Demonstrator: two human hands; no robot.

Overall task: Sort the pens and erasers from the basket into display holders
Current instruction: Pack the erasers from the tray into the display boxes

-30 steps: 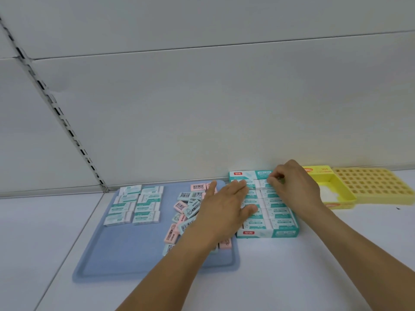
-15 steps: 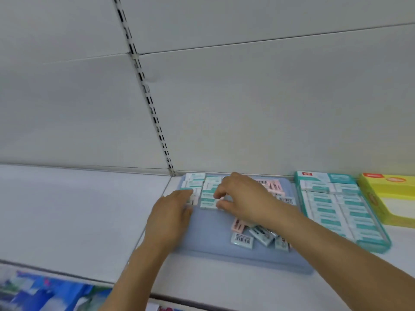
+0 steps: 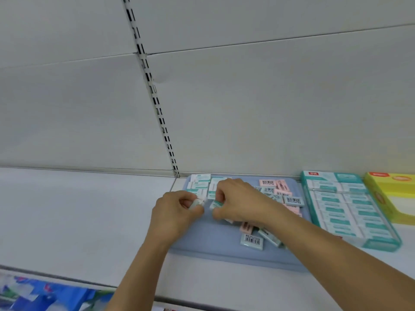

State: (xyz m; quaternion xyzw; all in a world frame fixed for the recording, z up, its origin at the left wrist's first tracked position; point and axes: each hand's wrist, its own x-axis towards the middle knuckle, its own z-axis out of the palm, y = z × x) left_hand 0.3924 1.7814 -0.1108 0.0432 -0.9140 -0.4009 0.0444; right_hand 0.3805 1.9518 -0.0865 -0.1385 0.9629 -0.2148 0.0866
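On the white shelf, the left hand is curled shut around a small white-and-teal eraser at the left edge of the blue tray. Just beside it, the right hand pinches another teal eraser over the tray. Neat rows of teal erasers lie at the tray's far left; loose pink and teal erasers scatter on its right. Further right stands the teal display box filled with erasers, then a yellow box.
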